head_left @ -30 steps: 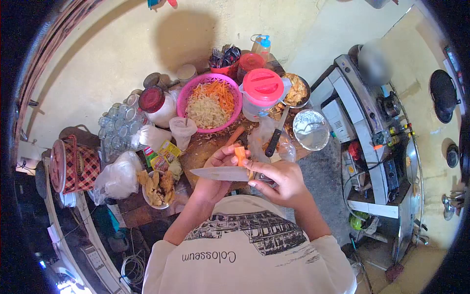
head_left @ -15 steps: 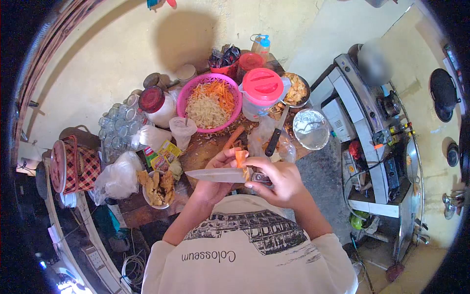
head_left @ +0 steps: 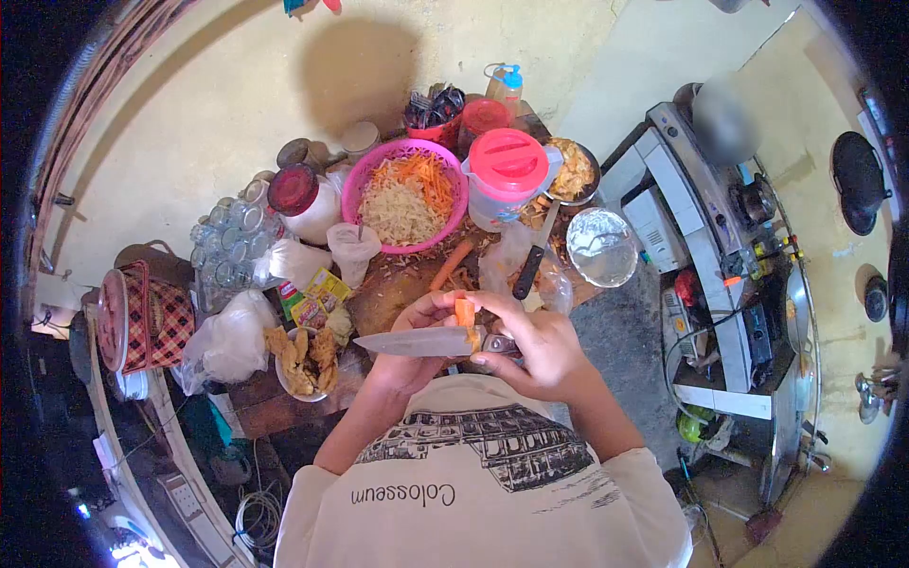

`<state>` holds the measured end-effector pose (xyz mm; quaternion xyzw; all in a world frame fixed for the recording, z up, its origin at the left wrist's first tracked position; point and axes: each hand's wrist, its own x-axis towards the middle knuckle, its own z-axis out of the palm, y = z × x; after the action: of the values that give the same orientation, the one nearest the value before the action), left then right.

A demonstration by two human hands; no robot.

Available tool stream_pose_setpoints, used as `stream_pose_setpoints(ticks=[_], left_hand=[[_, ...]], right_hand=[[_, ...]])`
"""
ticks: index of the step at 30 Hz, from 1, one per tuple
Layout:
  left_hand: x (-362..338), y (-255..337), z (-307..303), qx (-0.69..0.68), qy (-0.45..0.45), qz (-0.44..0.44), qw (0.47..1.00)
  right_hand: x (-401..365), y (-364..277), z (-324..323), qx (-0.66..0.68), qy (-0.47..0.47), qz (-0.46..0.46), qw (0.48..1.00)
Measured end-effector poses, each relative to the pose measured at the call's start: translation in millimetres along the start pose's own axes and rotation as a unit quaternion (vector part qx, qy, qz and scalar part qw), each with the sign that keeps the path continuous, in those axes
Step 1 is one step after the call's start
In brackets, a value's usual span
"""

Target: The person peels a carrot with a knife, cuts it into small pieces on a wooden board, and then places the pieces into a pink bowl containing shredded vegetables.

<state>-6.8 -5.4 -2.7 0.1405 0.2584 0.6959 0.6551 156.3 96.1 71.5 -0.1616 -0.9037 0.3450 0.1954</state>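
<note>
My left hand [head_left: 417, 327] grips a short piece of carrot [head_left: 465, 311], its fingers partly hidden behind the blade. A knife [head_left: 412, 343] is in my right hand [head_left: 538, 346], its wide blade pointing left and crossing in front of my left palm. The blade's heel lies against the carrot, with orange bits stuck near it. Just beyond my hands, a whole carrot [head_left: 452, 264] rests on the wooden table. A second knife with a black handle [head_left: 528, 274] lies on a clear plastic bag [head_left: 507, 257].
A pink basket [head_left: 352, 194] holds shredded carrot and pale shreds. Around it stand a pitcher with a red lid [head_left: 508, 161], a silver bowl [head_left: 602, 248], several glass jars [head_left: 230, 244] and a bowl of fried food [head_left: 305, 364]. A stove counter [head_left: 696, 180] is at right.
The carrot piece has tipped slightly and shows lower between my fingers. The knife has shifted a little to the left. Nothing else on the table has moved.
</note>
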Motion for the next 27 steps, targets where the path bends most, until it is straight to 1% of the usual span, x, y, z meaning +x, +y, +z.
stream_pose_setpoints(ticks=[2, 5, 12, 15, 21, 23, 26, 27], left_hand=[[-0.7, 0.3, -2.3, 0.004, 0.014, -0.024, 1.0], [-3.4, 0.6, 2.9, -0.004, -0.036, -0.009, 0.999], [-5.4, -4.9, -1.4, 0.021, -0.03, -0.01, 0.999], [-5.5, -5.0, -1.0, 0.02, -0.029, -0.02, 0.999], [-5.6, -5.1, -1.1, 0.011, -0.037, -0.037, 0.999], [-6.0, -3.5, 2.1, 0.013, -0.032, -0.039, 0.999], [-4.5, -2.5, 1.2, 0.013, -0.071, -0.031, 0.997], [-5.0, -3.3, 1.3, 0.013, -0.061, -0.03, 0.998]], right_hand=[[-1.2, 1.9, 0.5, -0.01, -0.006, 0.006, 1.0], [-1.8, 4.7, 3.6, -0.016, 0.009, -0.005, 1.0], [-4.6, 8.0, 7.3, -0.028, 0.026, -0.001, 0.999], [-5.6, 10.2, 11.3, -0.017, 0.05, -0.005, 0.999], [-6.3, 12.4, 11.4, 0.021, 0.02, 0.032, 0.999], [-6.0, 14.6, 13.8, 0.021, 0.024, 0.019, 0.999], [-4.9, 16.0, 16.5, 0.046, 0.042, 0.01, 0.998], [-4.5, 16.3, 17.5, 0.058, 0.05, 0.009, 0.997]])
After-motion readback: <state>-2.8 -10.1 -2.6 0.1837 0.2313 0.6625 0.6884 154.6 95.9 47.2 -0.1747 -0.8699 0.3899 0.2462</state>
